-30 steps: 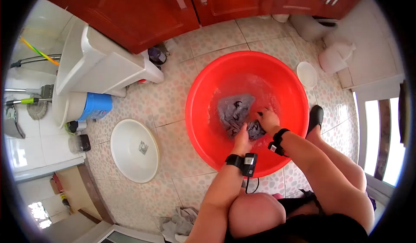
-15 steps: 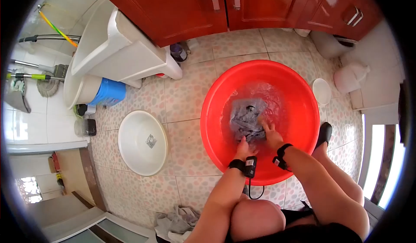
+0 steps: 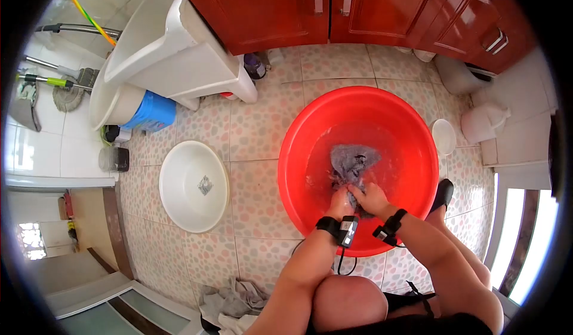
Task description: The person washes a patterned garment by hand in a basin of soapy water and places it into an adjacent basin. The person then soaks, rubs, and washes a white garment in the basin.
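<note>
A large red basin [image 3: 298, 180] with water in it stands on the tiled floor. In the water lies a wet grey cloth [image 3: 353, 159] with dark markings. My left hand [image 3: 341, 202] is closed on the near end of the cloth. Right beside it, my right hand [image 3: 371, 197] has its fingers wrapped round the same bunched part, and the two hands nearly touch. The rest of the cloth spreads out beyond them, away from me. Each wrist wears a black strap with a small device.
A white basin [image 3: 194, 215] sits on the floor to the left. Grey cloths [image 3: 239, 299] lie near my left knee. A small white bowl [image 3: 443, 137] and a pinkish jug [image 3: 480, 123] stand at the right. Red cabinets [image 3: 268, 12] line the far side.
My fingers were spread over the cloth half a second ago; now both hands are closed on its near end and close together. The cloth is more bunched there. The camera view has shifted.
</note>
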`<move>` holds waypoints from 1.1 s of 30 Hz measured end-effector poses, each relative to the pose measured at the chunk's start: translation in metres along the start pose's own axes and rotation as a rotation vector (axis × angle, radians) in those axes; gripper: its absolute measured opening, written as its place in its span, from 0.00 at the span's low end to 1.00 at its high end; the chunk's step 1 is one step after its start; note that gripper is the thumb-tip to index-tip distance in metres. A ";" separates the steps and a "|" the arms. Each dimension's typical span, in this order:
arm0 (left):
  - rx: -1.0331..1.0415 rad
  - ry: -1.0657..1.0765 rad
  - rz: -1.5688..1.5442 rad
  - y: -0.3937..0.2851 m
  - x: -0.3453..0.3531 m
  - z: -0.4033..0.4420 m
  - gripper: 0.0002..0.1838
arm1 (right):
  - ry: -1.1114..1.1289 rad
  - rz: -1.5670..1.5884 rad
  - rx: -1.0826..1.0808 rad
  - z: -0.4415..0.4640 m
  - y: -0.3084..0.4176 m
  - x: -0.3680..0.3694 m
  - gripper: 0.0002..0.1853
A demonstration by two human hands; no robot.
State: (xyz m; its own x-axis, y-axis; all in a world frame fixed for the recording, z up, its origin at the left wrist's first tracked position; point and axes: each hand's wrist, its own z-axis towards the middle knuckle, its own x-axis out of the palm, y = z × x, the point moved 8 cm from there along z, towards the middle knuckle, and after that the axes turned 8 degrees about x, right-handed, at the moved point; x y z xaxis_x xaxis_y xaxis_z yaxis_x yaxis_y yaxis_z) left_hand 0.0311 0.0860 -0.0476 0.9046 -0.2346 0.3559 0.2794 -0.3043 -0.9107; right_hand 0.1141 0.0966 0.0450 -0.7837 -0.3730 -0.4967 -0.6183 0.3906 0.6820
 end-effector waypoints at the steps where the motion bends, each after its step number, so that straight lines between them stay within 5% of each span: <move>1: -0.002 -0.001 0.000 0.014 0.001 -0.001 0.14 | -0.022 -0.211 0.078 0.004 -0.002 -0.004 0.30; 3: -0.621 -0.541 -0.543 -0.003 0.012 -0.029 0.15 | -0.047 -0.421 0.155 0.007 -0.008 -0.007 0.30; 5: -0.550 -0.582 -0.414 -0.003 0.007 -0.026 0.17 | -0.195 -0.536 0.053 0.010 -0.011 -0.019 0.27; 7: -0.690 -0.592 -0.178 -0.010 0.006 -0.037 0.18 | -0.130 -0.542 0.046 0.016 -0.021 -0.026 0.23; 11: -0.785 -0.485 -0.462 0.015 0.008 -0.043 0.38 | -0.173 -0.959 -0.114 -0.002 -0.015 -0.045 0.29; 13: -0.864 -0.394 -0.627 0.034 0.016 -0.046 0.38 | -0.283 -0.989 -0.273 -0.009 -0.003 -0.043 0.31; 16: -0.880 -0.658 -0.534 0.044 -0.002 -0.051 0.37 | -0.127 -1.021 -0.443 0.004 -0.019 0.003 0.31; 21: -0.868 -0.580 -0.599 0.046 -0.003 -0.048 0.33 | -0.042 -1.068 -0.019 0.041 -0.074 0.033 0.39; 24: -0.865 -0.482 -0.652 0.042 0.006 -0.042 0.32 | -0.054 -0.734 0.117 0.029 -0.068 0.019 0.34; 26: -0.671 -0.403 -0.795 0.021 0.016 -0.025 0.31 | 0.456 -0.073 0.247 -0.010 -0.034 0.016 0.28; 27: -0.477 -0.328 -0.916 -0.004 0.023 -0.014 0.30 | 0.467 -0.095 0.250 -0.017 -0.034 0.011 0.28; 29: -0.509 -0.261 -1.014 -0.037 0.039 -0.015 0.29 | 0.368 -0.063 -0.167 -0.031 0.001 -0.004 0.23; 33: -0.558 -0.086 -0.993 -0.021 0.052 -0.017 0.26 | 0.444 0.042 0.123 -0.033 0.005 -0.003 0.18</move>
State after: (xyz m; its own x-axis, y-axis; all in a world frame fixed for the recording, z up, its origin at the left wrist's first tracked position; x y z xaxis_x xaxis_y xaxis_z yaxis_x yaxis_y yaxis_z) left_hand 0.0662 0.0643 -0.0064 0.3889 0.3966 0.8316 0.7210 -0.6929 -0.0067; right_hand 0.1154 0.0719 0.0682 -0.7229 -0.6688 -0.1737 -0.6104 0.5003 0.6141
